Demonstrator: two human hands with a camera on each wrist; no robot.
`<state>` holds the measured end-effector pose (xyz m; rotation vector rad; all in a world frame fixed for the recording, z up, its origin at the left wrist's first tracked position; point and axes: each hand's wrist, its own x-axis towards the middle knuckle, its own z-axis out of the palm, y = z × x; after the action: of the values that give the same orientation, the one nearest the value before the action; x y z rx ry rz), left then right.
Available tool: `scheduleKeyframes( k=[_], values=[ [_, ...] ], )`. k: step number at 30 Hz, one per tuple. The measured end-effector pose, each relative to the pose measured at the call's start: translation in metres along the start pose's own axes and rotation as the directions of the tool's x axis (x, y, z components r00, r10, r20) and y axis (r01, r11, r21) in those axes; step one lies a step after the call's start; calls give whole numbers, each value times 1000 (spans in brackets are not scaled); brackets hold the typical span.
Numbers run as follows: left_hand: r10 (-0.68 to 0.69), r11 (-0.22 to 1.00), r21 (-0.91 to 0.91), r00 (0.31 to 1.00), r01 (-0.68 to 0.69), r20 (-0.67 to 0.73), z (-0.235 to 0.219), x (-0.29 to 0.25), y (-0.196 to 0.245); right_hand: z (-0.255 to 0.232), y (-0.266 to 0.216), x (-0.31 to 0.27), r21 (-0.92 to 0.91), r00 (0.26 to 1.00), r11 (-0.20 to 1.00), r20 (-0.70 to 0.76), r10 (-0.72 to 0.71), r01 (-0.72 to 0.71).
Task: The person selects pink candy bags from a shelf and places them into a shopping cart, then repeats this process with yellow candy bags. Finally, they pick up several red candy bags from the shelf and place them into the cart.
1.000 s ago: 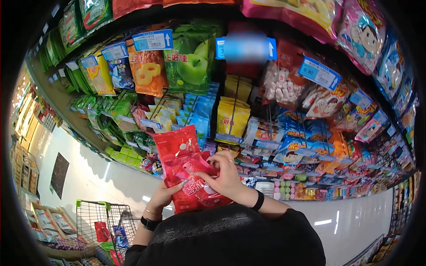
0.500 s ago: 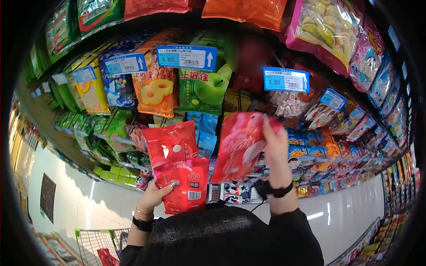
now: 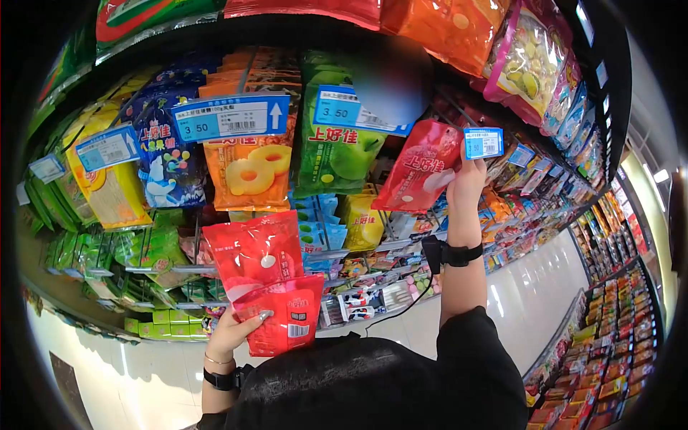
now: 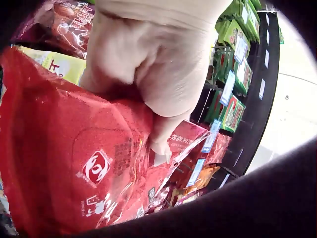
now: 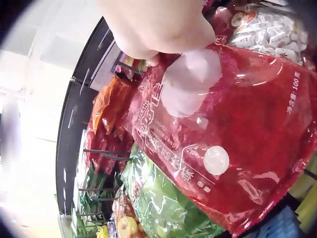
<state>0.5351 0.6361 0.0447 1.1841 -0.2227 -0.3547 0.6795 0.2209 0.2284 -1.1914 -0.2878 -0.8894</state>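
My left hand (image 3: 233, 331) grips two overlapping red candy bags low in front of my body, thumb on top. The front bag (image 3: 287, 309) shows a barcode; the one behind, a red bag (image 3: 252, 247), sticks up past it. In the left wrist view a red bag (image 4: 64, 153) fills the lower left under my palm. Up at the rack, my right hand (image 3: 467, 188) holds a third red candy bag (image 3: 421, 172) by its side, tilted, right beside a blue price tag (image 3: 484, 143). The right wrist view shows this bag's front (image 5: 257, 124) close up, lychee picture near my fingers.
Green apple candy bags (image 3: 340, 161), orange ones (image 3: 251, 175) and blue ones (image 3: 168, 175) hang on hooks to the left. Price tags (image 3: 236, 117) jut out before them. Larger bags (image 3: 444, 29) hang overhead. Tiled floor (image 3: 523, 287) lies below right.
My right hand has drawn one red bag away from those in my left hand and carried it up and right to the rack. The view has moved closer to the shelf.
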Motion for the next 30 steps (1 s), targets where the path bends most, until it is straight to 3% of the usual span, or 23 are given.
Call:
scheduleKeyframes(
  k=[4,6,12,18,20,22,24,25,26,28,30],
  values=[
    [-32,997,77,998,28,59,-18,2,3,1,-11,-10,51,998,997,-33,-56,58],
    [-41,997,69,996,36,73,-25,2,1,-5,-12,-7,17,995,996,-44,-88,89],
    [-57,995,90,995,50,81,-36,3,5,5,-16,-1,-126,992,992,-122,-19,4],
    [-80,995,70,993,74,82,-43,-1,7,-6,-2,9,-231,985,971,-148,-90,54],
    [-66,996,73,994,59,92,-46,-2,6,-7,5,16,-485,960,866,-164,-226,121],
    [-56,994,98,995,48,81,-46,-3,6,-8,14,27,-537,955,837,-176,-238,110],
    [-67,994,96,994,60,82,-49,-5,5,-2,20,37,-803,916,529,49,-399,274],
    [-77,993,91,994,70,78,-49,-6,4,-1,23,38,-854,847,372,139,-513,365],
    [-75,993,99,994,67,85,-48,-6,3,15,16,32,-934,897,282,82,-435,221],
    [-56,995,83,996,50,74,-45,-7,3,19,31,41,-977,902,165,53,-429,135],
    [-53,993,113,994,42,95,-43,-7,3,22,46,53,-982,916,138,66,-395,130]
  ],
)
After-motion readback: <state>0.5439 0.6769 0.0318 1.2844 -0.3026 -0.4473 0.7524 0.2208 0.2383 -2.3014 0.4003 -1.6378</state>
